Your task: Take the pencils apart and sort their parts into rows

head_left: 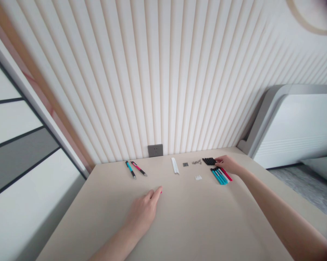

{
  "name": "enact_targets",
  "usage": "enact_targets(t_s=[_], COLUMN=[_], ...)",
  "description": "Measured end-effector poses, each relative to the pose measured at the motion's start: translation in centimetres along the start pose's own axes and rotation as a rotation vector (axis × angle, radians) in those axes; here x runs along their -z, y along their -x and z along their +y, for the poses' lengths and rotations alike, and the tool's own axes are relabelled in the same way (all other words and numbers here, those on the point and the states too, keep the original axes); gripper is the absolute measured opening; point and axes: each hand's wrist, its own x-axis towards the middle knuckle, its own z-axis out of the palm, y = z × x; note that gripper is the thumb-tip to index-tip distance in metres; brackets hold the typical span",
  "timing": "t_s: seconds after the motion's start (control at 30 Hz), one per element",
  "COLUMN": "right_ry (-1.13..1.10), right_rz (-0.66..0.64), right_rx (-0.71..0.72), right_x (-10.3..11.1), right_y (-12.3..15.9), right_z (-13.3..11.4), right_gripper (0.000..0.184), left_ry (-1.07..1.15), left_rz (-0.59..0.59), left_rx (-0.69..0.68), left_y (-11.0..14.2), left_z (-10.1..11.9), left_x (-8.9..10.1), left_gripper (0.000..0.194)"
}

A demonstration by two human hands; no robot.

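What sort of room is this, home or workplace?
Likely a home study or bedroom: a plain beige desktop stands against a white ribbed wall panel with a grey wall socket, beside a white-and-grey panelled wardrobe door.

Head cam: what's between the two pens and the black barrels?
Head view, from the blue pen and red pen to the black barrels: a bundle of white sticks, a small dark piece, then small grey parts.

Right hand touches black pen barrels; left hand rests on the desk.
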Motion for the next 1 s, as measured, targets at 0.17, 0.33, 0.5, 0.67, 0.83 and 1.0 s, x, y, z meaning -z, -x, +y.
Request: enact_targets(t_s=[0.17,0.33,0.5,0.67,0.83,1.0], right_ry=[0.017,-0.043,-0.086,-0.053,0.016,-0.212], right_rz=[0.138,0.361,0.335,0.337,0.377,0.234], right_rx=[-0.032,0.127,0.763,0.854,0.852,0.720], right_x=[0.4,-2.0,-7.4,-10.6,-11.4,-11.0], right_y=[0.7,5.2,12.7,14.7,13.7,13.4], right_z=[-1.2,-8.7,-19.3,-22.1,-20.6,-20.0], right_gripper=[0.032,0.035,0.030,0.030,0.026,0.019], left_ry=[0.051,0.153,0.241,0.439,0.562,0.654], left_rz=[0.140,0.283,0.283,0.335,0.509,0.591], left_rx=[-0.005,-0.102,-0.210,-0.200,-0.232,-0.192], left_y=[0.1,0.2,0.5,0.4,0.1,0.2], left_z=[0.1,0.1,0.0,0.0,0.0,0.0], left_x=[-0.1,0.1,-0.1,-0.3,0.1,0.3], left_gripper=[0.038,0.035,0.039,0.021,0.012,0.018])
